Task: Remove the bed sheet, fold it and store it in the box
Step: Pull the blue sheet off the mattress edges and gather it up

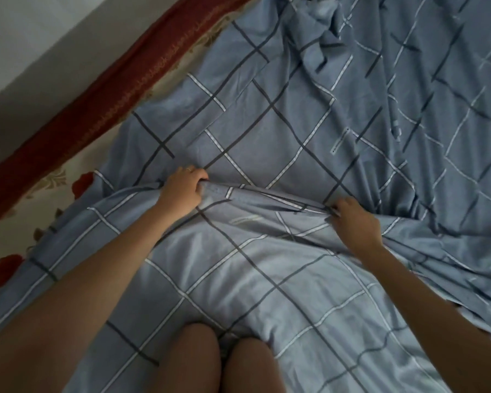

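Observation:
A blue bed sheet [267,131] with dark and white check lines lies rumpled over the bed and fills most of the view. A folded edge of it runs between my hands across the middle. My left hand [181,191] grips that edge at its left end, fingers curled round the cloth. My right hand [354,222] pinches the same edge at its right end. The near part of the sheet drapes over my lap, with my knees showing at the bottom. No box is in view.
The bare mattress [77,163], cream with red flowers, shows along the left. Its dark red side border [119,72] runs diagonally beside a pale wall [40,38] at the upper left. Bunched sheet folds pile up at the top middle.

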The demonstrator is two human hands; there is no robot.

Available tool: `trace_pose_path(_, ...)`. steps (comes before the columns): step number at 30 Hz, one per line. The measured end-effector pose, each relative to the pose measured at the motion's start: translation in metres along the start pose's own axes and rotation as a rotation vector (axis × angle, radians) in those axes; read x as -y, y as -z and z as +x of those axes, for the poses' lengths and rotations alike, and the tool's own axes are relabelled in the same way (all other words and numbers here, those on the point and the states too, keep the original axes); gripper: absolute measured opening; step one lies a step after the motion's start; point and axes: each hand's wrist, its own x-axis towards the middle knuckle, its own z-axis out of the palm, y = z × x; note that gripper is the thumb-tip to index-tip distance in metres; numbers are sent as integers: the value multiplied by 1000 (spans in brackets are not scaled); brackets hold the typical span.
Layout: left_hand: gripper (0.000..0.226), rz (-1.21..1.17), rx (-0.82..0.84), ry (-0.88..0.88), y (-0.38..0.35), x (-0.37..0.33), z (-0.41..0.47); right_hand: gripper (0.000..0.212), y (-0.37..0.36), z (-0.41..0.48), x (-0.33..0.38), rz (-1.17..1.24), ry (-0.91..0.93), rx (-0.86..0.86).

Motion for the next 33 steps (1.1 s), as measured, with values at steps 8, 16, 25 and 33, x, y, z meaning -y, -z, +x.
trace_pose_path(8, 23, -164, 178, 66, 15, 1, 12, 23, 44, 64, -4, 328, -93, -170)
trace_pose_path(16, 42, -346, -248, 119, 42, 26, 40, 31, 115, 136, 53, 402, 32, -436)
trace_pose_path(25, 28, -259, -568, 315, 44, 59, 39, 44, 104, 167, 111, 289, 326, -284)
trace_pose_path(33, 56, -64, -263, 277, 42, 79, -11, 47, 49, 117, 129, -373, 731, -229)
